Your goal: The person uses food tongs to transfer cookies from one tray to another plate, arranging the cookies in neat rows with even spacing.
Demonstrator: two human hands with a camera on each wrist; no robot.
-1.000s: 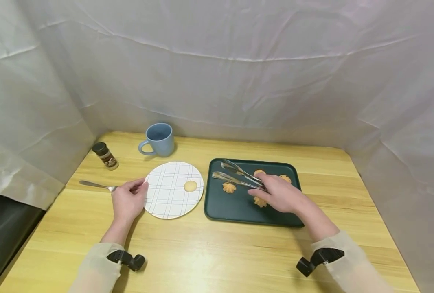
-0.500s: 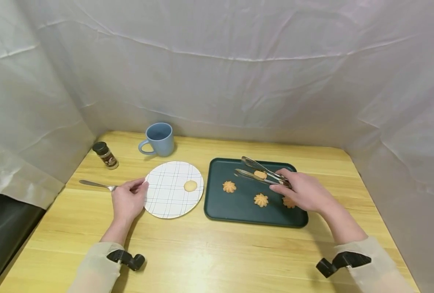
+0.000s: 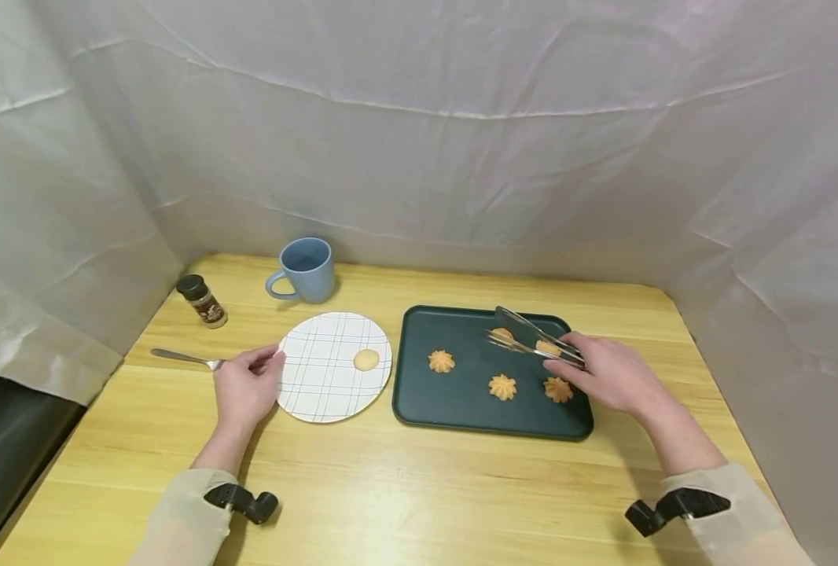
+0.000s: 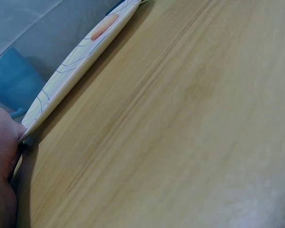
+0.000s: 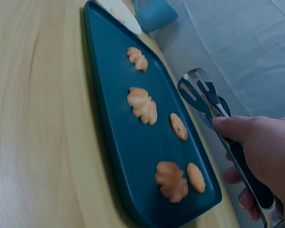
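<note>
My right hand (image 3: 608, 375) grips metal tongs (image 3: 532, 336) above the right part of a dark green tray (image 3: 454, 405). Their arms are spread, with no cookie visibly pinched between the tips. On the tray lie flower-shaped cookies (image 3: 502, 387) and two rounder cookies (image 3: 501, 336), the latter partly behind the tongs. My left hand (image 3: 248, 385) holds the left rim of a white plate (image 3: 327, 393) with blue lines, thumb and fingers at its edge. One round pale cookie (image 3: 366, 360) rests on the plate. In the right wrist view the tongs (image 5: 211, 102) show slotted ends.
A blue mug (image 3: 309, 271) stands behind the plate. To its left is a spice jar (image 3: 203, 301) with a black lid. A fork-like utensil (image 3: 181, 357) lies beside my left hand, its end hidden. Grey cloth walls (image 3: 419, 173) enclose the wooden table (image 3: 391, 503).
My right hand has moved the tongs rightward over the tray, from the left cookie toward the right-hand ones. The left hand and plate have stayed in place.
</note>
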